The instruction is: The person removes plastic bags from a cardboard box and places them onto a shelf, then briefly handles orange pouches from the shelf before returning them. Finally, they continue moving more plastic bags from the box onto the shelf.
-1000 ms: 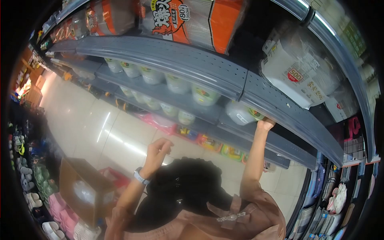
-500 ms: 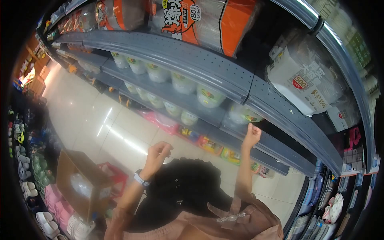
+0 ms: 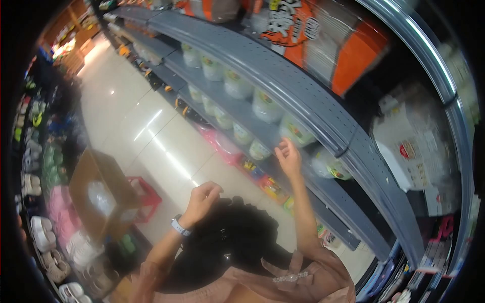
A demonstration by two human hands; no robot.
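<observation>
My right hand (image 3: 289, 159) is raised at the shelf edge, fingers loosely bent and a little apart, with nothing visible in them. Just beyond its fingertips stands a clear-wrapped pack (image 3: 297, 130) with a green label. Another wrapped pack (image 3: 329, 165) lies to the right on the same shelf (image 3: 262, 129). Over the aisle, in front of my dark clothing, hovers my left hand (image 3: 202, 199). Its fingers are half curled, with the thumb apart and nothing in the grasp. A watch (image 3: 181, 225) sits on that wrist.
An open cardboard box (image 3: 103, 197) rests by a pink stool (image 3: 146, 199) at left. Shoes (image 3: 43, 235) line the left side. Higher up, a perforated shelf (image 3: 252, 60) carries orange-printed packs (image 3: 361, 53) and a white bundle (image 3: 409, 146). Smaller packs (image 3: 242, 134) stand on the lower shelf.
The view has swung, moving the shelves right and down. My right hand has shifted left along the packs, its fingers looser than before. My left hand stays nearly in place.
</observation>
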